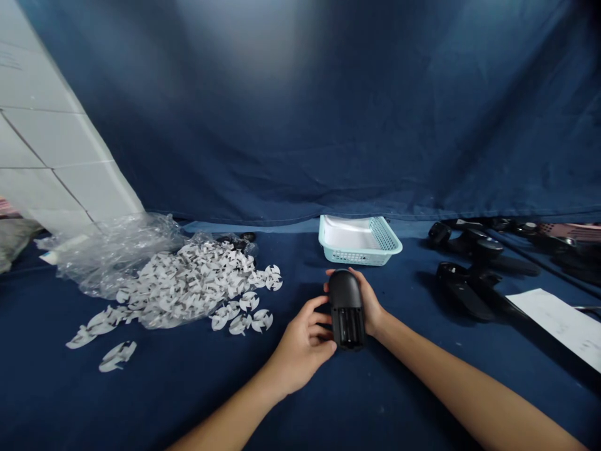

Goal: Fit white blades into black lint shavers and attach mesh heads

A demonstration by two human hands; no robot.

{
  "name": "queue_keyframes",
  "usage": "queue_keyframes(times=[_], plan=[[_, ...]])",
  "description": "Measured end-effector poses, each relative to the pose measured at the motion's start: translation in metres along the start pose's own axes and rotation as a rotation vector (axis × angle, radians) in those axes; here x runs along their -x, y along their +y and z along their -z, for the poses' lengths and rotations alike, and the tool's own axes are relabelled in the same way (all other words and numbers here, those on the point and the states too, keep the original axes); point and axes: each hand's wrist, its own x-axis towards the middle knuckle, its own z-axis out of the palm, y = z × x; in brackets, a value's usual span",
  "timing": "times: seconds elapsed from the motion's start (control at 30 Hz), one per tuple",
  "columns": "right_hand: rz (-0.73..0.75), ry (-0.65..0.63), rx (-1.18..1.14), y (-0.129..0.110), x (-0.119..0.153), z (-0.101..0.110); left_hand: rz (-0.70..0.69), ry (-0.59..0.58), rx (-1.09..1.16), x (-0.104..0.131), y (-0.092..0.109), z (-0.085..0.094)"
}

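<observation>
Between my hands is a black, round-topped plastic device, held up with an open compartment like a battery bay in its lower half. My right hand wraps its right side and back, with fingertips showing past the top left. Along the lower left edge, the thumb and fingers of my left hand grip it. To the left lies a heap of small white-grey plastic pieces, partly on clear plastic wrap, with several loose pieces at its right.
A light-blue basket with white paper inside stands behind the device. At right lie black plastic parts, a cable and a white sheet. Crumpled clear bags lie back left. A dark blue curtain closes the back; white tiles stand left.
</observation>
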Motion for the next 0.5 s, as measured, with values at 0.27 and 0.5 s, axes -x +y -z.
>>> queue_keyframes(times=[0.27,0.5], plan=[[0.003,0.041,0.042,0.000,0.000,-0.001,0.076,0.063,0.119,-0.001,0.005,-0.001],[-0.010,0.135,0.115,0.008,-0.004,-0.003,0.210,0.116,0.242,-0.002,0.011,0.004]])
